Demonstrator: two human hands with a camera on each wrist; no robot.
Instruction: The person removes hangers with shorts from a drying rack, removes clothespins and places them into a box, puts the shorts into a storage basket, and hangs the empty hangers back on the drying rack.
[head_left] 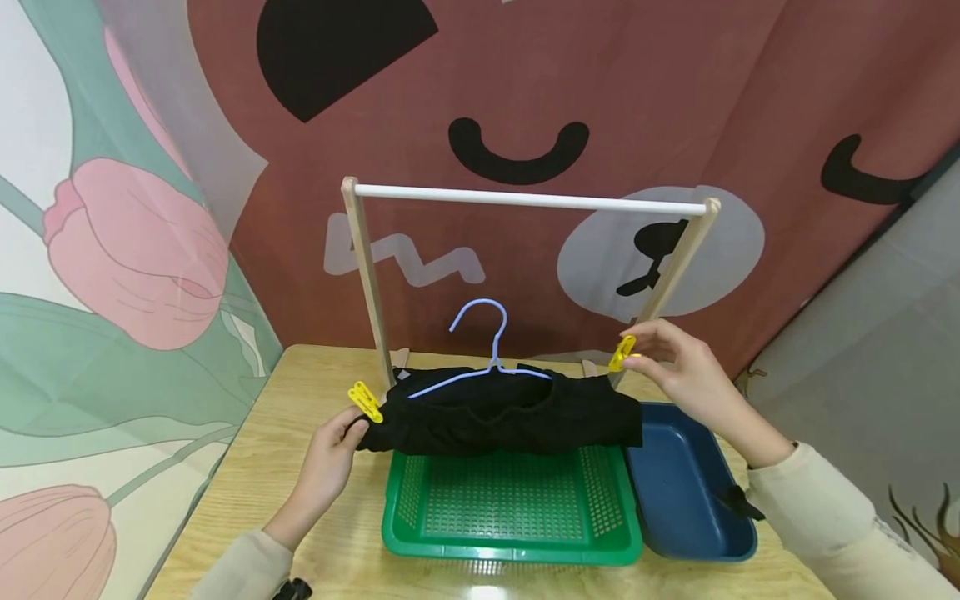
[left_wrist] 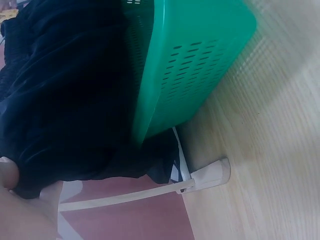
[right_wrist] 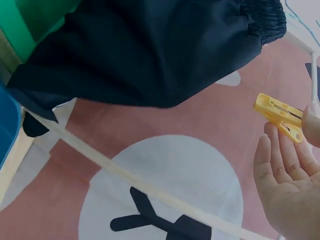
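Observation:
Black elastic-waisted pants (head_left: pixel 517 425) hang over the green basket, with a light-blue hanger (head_left: pixel 495 333) rising from the waist opening. My left hand (head_left: pixel 326 458) pinches the left end of the waist. Just above its fingers, a yellow clothespin (head_left: pixel 365 402) sits at that corner. Apart from the fabric, to the right, my right hand (head_left: pixel 686 371) pinches another yellow clothespin (head_left: pixel 621 353) between thumb and fingers. In the right wrist view this clothespin (right_wrist: pixel 280 116) is beside the waistband (right_wrist: pixel 264 21), not touching it. The left wrist view shows only part of my left hand (left_wrist: pixel 25 215).
A wooden rack with a white crossbar (head_left: pixel 525 197) stands behind the pants. The green basket (head_left: pixel 512 552) is on the wooden table (head_left: pixel 315 392). Right of it is a blue tray (head_left: pixel 678 483) with a small black item (head_left: pixel 738 502) at its rim. A patterned curtain hangs behind.

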